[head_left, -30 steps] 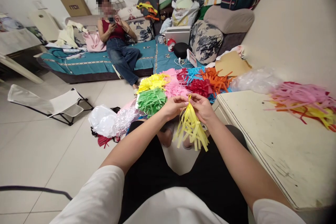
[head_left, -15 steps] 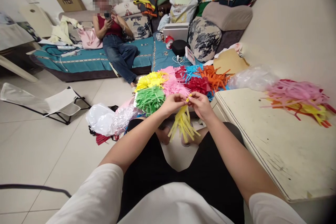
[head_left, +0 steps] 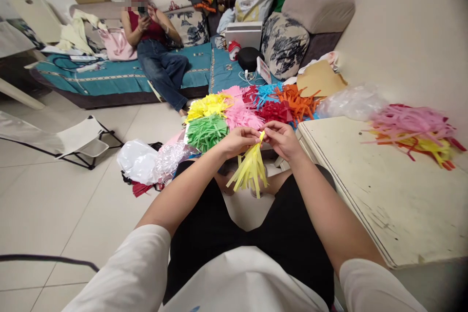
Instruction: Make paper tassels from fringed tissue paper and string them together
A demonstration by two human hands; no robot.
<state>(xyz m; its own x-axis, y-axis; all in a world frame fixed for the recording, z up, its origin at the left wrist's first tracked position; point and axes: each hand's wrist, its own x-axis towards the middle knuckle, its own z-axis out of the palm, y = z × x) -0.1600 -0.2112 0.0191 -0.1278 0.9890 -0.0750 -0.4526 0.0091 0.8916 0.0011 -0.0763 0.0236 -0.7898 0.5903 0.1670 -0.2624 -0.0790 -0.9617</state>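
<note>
Both hands meet above the person's lap, the left hand and the right hand each pinching the top of a yellow paper tassel between thumb and fingertips; its cut strips hang down and fan out between the knees, over the black shorts; just beyond the hands lie piles of cut paper fringe, a green pile nearest on the left, then a yellow pile, a pink pile, a red pile and an orange pile further right; a pale, scuffed worktop stands to the right, with loose pink, yellow and red strips at its far end; on the floor to the left sits a crumpled clear plastic bag; far off, another person sits on a teal sofa.
</note>
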